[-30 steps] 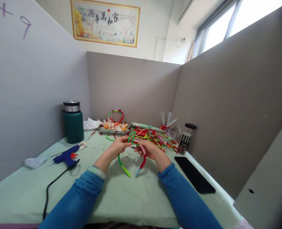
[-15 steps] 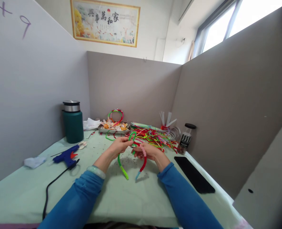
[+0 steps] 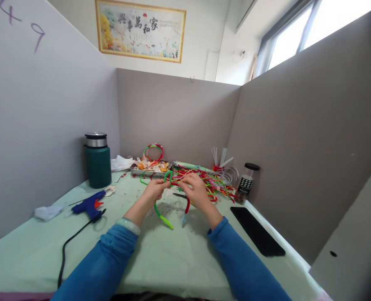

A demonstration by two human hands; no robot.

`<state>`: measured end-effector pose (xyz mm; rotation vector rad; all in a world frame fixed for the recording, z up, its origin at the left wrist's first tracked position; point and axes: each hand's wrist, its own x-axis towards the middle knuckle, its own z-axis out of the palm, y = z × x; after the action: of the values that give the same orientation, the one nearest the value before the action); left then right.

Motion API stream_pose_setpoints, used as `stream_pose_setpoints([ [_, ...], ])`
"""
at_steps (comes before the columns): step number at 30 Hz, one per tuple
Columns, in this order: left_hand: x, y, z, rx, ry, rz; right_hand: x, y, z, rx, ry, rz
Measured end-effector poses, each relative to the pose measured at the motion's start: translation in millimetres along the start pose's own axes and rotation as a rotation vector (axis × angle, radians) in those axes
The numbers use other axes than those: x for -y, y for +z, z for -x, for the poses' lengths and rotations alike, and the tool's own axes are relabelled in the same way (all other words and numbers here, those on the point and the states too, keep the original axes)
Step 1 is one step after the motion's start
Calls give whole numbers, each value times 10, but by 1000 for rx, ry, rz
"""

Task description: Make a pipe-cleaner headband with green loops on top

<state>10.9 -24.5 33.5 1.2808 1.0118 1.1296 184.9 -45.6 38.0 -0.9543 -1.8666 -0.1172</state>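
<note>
Between my hands hangs a curved band (image 3: pixel 164 220) wrapped in fuzzy pipe cleaner, green on the left side, with a red length and a pale blue tip on the right. My left hand (image 3: pixel 154 190) pinches its top, where a green pipe-cleaner loop (image 3: pixel 168 176) stands up above the fingertips. Just right of it, my right hand (image 3: pixel 194 190) has its fingertips closed at the red stretch of the top. What exactly those fingertips pinch is too small to tell. Dark blades, apparently scissors (image 3: pixel 179 195), lie on the table behind the band, partly hidden by the right hand.
Behind my hands lies a heap of colourful pipe cleaners (image 3: pixel 218 184), beside a metal tray (image 3: pixel 149 173) of small pieces with a hoop (image 3: pixel 154 154) on it. A blue glue gun (image 3: pixel 87 207) and green flask (image 3: pixel 97 163) are left; a phone (image 3: pixel 257 231) and jar (image 3: pixel 245 184) right.
My right hand has turned palm-down and risen beside the top of the band, uncovering the dark blades. The green loop has shifted slightly left, and the band's ends sit a little higher.
</note>
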Motion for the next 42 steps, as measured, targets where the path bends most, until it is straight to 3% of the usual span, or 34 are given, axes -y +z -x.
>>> stream_pose_setpoints([
  [3, 19, 1, -12, 1, 2, 52, 154, 82, 61, 114, -129, 316],
  [7, 49, -12, -38, 19, 24, 117, 258, 200, 104, 182, -106, 582],
  [16, 45, 14, -53, -28, 36, 117, 316, 414, 112, 341, 117, 621],
  [20, 38, 22, -44, -81, 50, 52, 344, 458, 154, 373, 295, 419],
  [26, 38, 28, -10, -40, 64, -33, 292, 502, 174, 479, 571, -390],
  [28, 20, 38, 7, -13, 67, -44, 267, 515, 162, 422, 611, -468],
  [34, 3, 47, 19, 2, 65, -35, 270, 517, 146, 203, 561, -374],
  [40, 50, 30, -29, -55, 73, -134, 372, 391, 61, 272, 880, -842],
  [42, 59, 29, -43, -61, 87, -166, 379, 299, 14, 302, 914, -943],
])
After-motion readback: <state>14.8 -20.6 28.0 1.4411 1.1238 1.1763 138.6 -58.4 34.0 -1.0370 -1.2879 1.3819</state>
